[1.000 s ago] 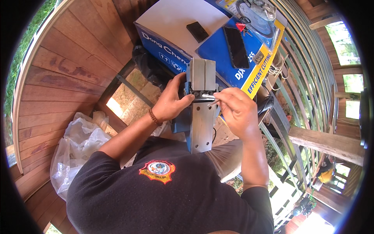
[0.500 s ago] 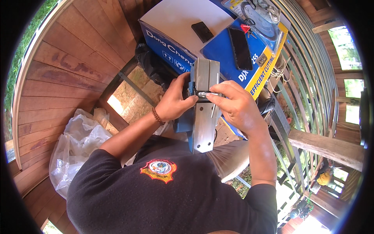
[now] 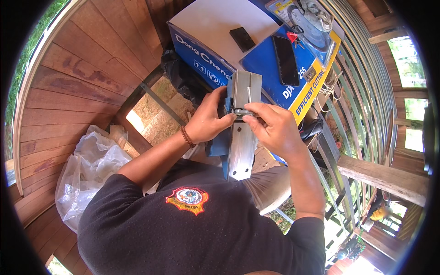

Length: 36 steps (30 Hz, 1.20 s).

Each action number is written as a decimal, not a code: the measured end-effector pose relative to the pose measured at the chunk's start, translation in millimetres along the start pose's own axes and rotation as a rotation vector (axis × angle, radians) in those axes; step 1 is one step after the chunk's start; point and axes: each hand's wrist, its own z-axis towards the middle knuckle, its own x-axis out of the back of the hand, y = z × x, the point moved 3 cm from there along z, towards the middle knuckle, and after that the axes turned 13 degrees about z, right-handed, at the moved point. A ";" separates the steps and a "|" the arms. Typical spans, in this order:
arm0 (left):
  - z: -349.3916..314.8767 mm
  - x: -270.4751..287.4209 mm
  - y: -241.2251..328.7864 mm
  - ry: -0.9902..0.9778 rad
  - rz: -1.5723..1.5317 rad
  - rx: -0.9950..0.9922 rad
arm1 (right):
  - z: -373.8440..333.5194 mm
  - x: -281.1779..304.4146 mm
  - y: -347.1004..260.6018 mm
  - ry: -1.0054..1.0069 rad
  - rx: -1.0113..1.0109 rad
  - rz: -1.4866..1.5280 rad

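So the biggest thing is the blue-and-white cardboard box with the yellow stripe (image 3: 215,25), top centre of the frame. Below it, mid-frame, is a long silver metal piece with blue backing (image 3: 242,146), its long axis running nearly top to bottom, with a dark gap splitting it. Left hand (image 3: 206,120) clasps its left edge, thumb by the gap; the fingers behind it are hidden. Right hand (image 3: 278,129) comes in from the right, fingers pinched narrow on a stubby silver metal rod (image 3: 241,112). That rod's the key bit: it lies crosswise at the gap, pointing left, tip just beside the left thumb. Smallest is a thin silver pin (image 3: 249,95) sticking up from the right fingers; can't tell if it's joined on.
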 end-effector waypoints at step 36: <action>0.0 -3.3 -8.1 -0.007 -0.068 0.018 | -1.5 -0.4 -3.4 0.006 -0.102 0.070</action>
